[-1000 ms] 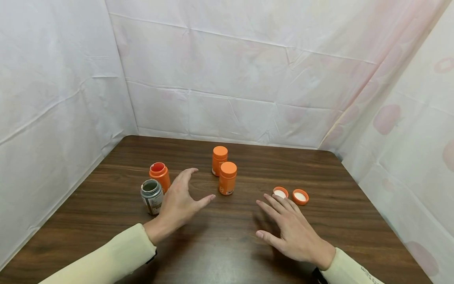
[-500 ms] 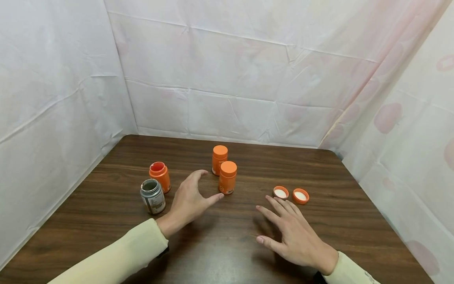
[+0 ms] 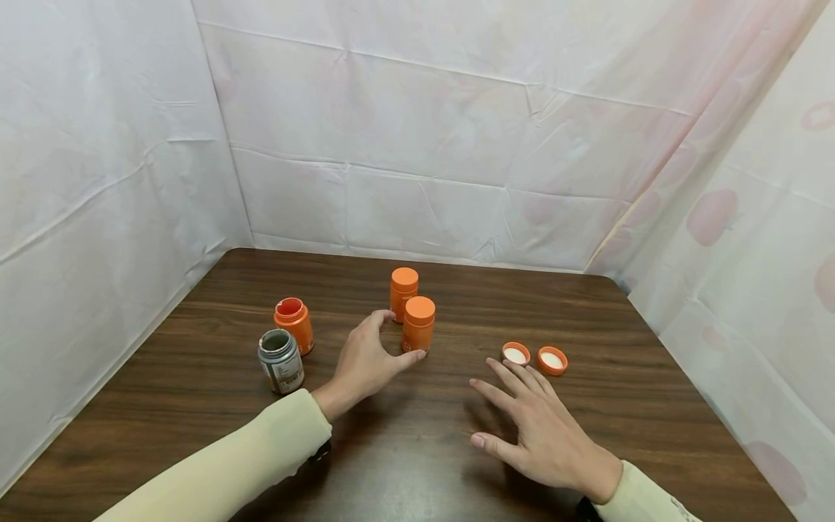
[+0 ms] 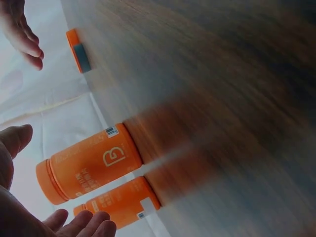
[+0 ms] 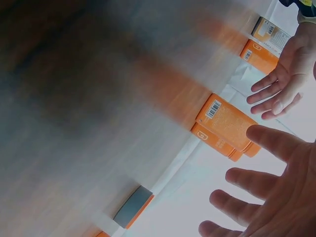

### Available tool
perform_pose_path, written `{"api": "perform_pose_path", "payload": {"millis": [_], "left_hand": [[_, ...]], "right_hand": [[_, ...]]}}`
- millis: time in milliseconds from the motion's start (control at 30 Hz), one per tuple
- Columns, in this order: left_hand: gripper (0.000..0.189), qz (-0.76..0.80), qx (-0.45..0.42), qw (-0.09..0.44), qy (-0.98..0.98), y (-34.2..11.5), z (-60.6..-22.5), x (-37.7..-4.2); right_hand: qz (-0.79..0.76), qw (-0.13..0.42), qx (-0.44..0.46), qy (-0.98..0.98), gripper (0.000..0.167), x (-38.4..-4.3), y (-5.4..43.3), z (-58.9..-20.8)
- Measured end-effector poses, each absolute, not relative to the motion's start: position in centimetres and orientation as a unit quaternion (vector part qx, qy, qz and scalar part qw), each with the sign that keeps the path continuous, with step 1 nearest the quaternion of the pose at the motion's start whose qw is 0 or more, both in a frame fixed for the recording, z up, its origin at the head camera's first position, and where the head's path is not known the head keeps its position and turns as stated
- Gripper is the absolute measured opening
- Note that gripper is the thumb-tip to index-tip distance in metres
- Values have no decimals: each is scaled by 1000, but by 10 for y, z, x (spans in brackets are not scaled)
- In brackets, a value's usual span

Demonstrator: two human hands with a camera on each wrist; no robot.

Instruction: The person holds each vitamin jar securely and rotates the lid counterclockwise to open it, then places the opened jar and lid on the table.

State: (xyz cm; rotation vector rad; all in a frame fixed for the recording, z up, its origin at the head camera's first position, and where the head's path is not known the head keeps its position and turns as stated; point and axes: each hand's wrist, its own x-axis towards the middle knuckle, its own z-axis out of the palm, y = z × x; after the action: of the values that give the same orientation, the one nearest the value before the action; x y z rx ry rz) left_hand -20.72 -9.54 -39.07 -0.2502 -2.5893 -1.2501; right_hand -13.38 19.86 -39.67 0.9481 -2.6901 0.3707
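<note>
Left hand: thumb and fingers wide apart, beside the front orange cylindrical plastic bottle; contact, from here, unclear. Bottle upright on brown wood-grain table, long axis vertical, capped end up. Right hand: fingers spread, near two round orange caps.

Pale sheeting hangs behind the brown table
</note>
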Motion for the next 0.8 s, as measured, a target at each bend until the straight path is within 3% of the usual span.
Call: {"api": "perform_pose_path", "payload": {"millis": [333, 800], "left_hand": [[84, -469, -61, 94, -876, -87, -396, -221], [78, -510, -40, 60, -857, -77, -405, -230]], "right_hand": [[128, 127, 327, -928, 69, -135, 198, -397], [136, 120, 322, -929, 71, -136, 198, -398]]}}
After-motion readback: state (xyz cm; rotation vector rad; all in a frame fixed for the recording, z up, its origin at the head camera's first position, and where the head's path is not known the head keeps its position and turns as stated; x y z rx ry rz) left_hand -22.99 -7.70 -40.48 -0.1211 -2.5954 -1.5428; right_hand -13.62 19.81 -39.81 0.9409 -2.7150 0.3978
